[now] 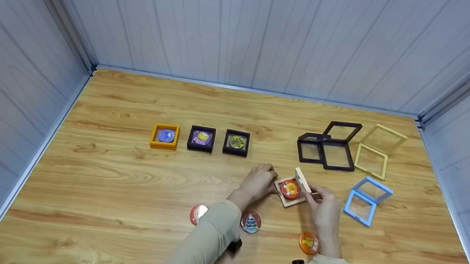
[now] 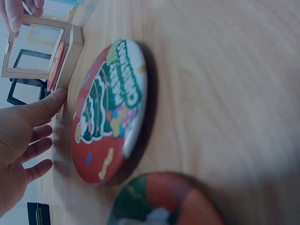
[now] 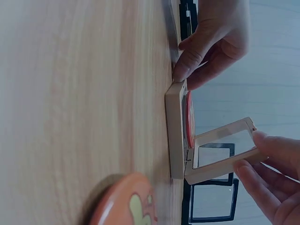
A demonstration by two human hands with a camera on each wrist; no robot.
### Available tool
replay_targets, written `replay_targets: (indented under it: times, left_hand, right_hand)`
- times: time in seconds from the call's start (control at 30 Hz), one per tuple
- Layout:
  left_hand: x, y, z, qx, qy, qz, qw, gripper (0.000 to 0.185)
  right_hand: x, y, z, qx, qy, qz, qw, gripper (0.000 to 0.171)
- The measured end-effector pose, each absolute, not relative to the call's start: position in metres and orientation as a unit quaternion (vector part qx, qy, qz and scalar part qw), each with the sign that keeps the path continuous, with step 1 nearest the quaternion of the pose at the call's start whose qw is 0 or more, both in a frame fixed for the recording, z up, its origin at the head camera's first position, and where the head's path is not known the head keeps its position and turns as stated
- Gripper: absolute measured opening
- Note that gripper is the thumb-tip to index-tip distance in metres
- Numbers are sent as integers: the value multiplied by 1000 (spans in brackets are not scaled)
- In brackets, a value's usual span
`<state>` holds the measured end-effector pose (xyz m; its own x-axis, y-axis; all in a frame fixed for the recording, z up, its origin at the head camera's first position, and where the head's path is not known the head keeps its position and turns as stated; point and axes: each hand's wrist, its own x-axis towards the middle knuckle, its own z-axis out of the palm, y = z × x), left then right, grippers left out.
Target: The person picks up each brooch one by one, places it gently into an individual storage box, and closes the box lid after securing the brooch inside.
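Observation:
A beige hinged display frame [image 1: 287, 202] stands partly unfolded on the table, its clear-windowed lid [image 3: 225, 150] tilted up. A round red and yellow button badge [image 1: 290, 189] lies in its base. My left hand [image 1: 259, 183] holds the base at its left corner, the thumb [image 2: 56, 96] against the edge; some other fingers reach past without touching it. With my right hand [image 1: 325, 210] I pinch the lid's edge between thumb and fingers. A Christmas-tree badge [image 1: 251, 222] lies below my left hand, and an orange badge [image 1: 309, 243] beside my right wrist.
Three closed frames with badges stand at the back: an orange one [image 1: 163, 146], a dark one [image 1: 200, 148] and another dark one [image 1: 235, 152]. At right are unfolded dark frames [image 1: 338, 168], a yellow frame [image 1: 369, 173] and a blue frame [image 1: 357, 218]. My left sleeve partly covers a red-rimmed badge [image 1: 197, 213].

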<state>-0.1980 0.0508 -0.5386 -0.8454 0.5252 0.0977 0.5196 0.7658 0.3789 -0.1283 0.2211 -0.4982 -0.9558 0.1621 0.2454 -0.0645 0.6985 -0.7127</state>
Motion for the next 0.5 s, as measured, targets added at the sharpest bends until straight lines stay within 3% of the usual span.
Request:
replay_targets:
  times: [0.5]
  left_hand:
    - [-197, 49, -540, 292, 933, 210, -4, 26]
  right_hand:
    - [-125, 207, -508, 6, -919, 374, 128, 22]
